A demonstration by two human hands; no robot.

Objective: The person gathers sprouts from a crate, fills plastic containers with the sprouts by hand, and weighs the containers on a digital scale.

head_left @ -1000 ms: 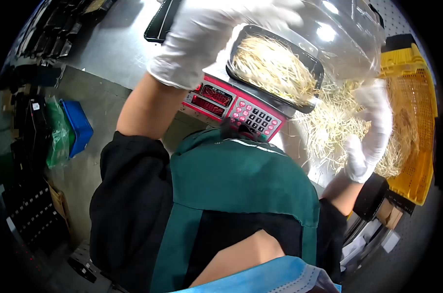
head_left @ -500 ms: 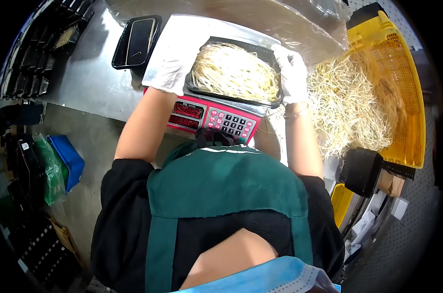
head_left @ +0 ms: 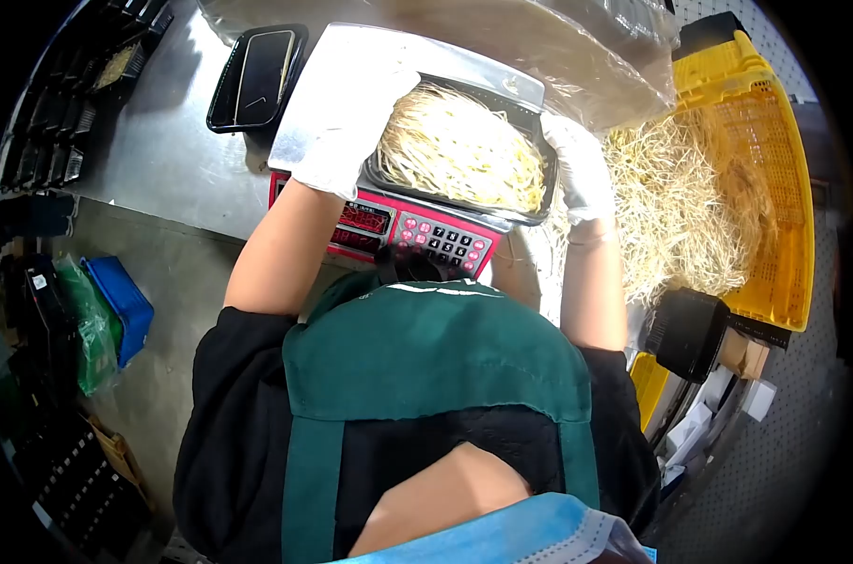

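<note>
Full tray: a black rectangular plastic tray (head_left: 518, 112), heaped with a bed of pale yellow-white sprouts (head_left: 459, 150), lies between the person's two hands, its right end slightly nearer the body than its left.
Left hand: the white-gloved left hand (head_left: 359, 136) lies along the tray's left end, its fingers curled toward the far left corner.
Right hand: the white-gloved right hand (head_left: 580, 171) lies along the tray's right end, fingers close together beside the far right corner.
Grip: both hands flank the tray, but with glare on the gloves and the thumbs unclear, I cannot tell whether either pinches the rim.
Scale: a red electronic scale (head_left: 436, 240) with a silver metal plate sits under the tray, keypad and lit displays toward the person.
Left side: a smaller black rectangular tray (head_left: 226, 85) sits left of the scale on a grey metal table (head_left: 177, 155).
Right side: a loose heap of pale sprouts (head_left: 676, 211) spreads against a yellow perforated plastic crate (head_left: 791, 211).
Far side: a crumpled clear plastic sheet (head_left: 586, 70) lies beyond the scale.
</note>
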